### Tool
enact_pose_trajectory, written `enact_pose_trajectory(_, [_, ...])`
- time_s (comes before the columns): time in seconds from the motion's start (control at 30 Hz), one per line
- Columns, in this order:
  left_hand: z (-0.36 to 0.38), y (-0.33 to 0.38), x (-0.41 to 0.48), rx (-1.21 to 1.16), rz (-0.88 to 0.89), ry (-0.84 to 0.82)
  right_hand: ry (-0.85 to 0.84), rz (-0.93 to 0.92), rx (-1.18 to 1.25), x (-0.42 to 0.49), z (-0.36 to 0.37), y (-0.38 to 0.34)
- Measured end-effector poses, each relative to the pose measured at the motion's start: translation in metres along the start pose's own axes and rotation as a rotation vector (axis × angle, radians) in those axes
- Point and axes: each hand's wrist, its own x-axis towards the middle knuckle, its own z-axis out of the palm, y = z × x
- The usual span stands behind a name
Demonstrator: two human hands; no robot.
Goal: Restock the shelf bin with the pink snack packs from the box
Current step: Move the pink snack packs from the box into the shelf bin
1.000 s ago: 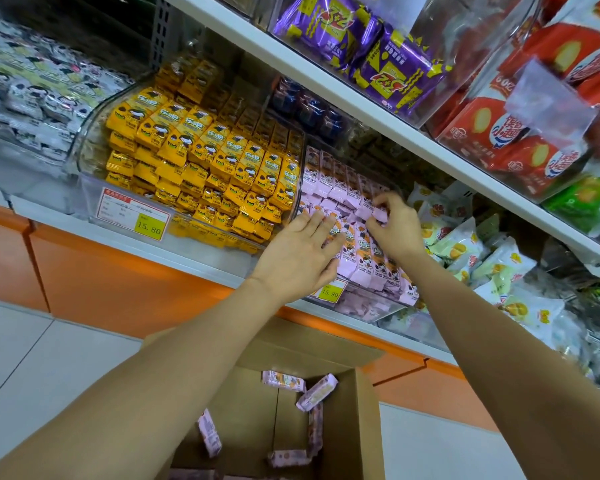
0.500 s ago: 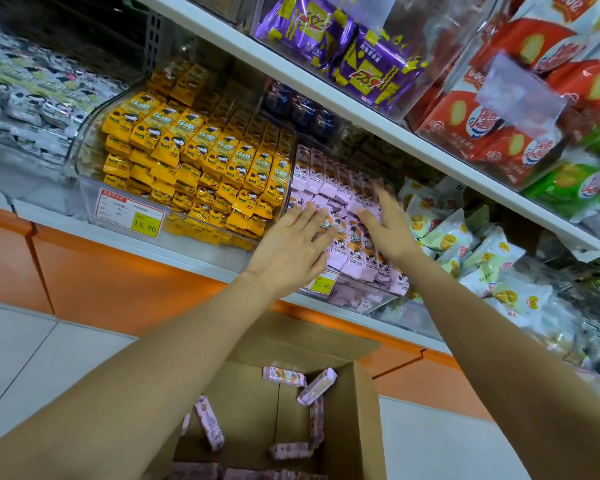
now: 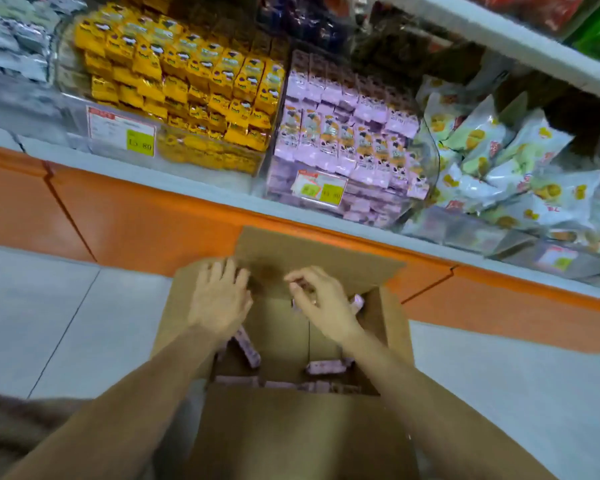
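Observation:
The clear shelf bin [image 3: 378,207] is packed with rows of pink snack packs [image 3: 347,133] and has a price label on its front. Below it on the floor stands the open cardboard box [image 3: 291,431]. Several loose pink packs lie on its bottom, among them one [image 3: 248,349] on the left and one [image 3: 326,367] on the right. My left hand [image 3: 219,301] hovers over the box's left side with its fingers spread and holds nothing. My right hand [image 3: 321,303] hangs over the back of the box with loosely curled fingers, above a pink pack [image 3: 357,301] that it partly hides.
A bin of yellow packs [image 3: 187,81] stands left of the pink bin. White and green bags [image 3: 499,161] are heaped to its right. An orange base panel [image 3: 136,220] runs under the shelf edge. The box's far flap [image 3: 312,252] stands up towards the shelf, and grey floor tiles [image 3: 84,323] surround the box.
Both hands have left the pink packs in the shelf bin and come down over the open box. The view has tipped downward with them.

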Motion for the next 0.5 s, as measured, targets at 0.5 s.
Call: enact_pose_trajectory(0.5, [0.09, 0.0, -0.059, -0.238, -0.142, -0.146, -0.651, 0.191, -0.115, 0.019, 0.198, 0.1])
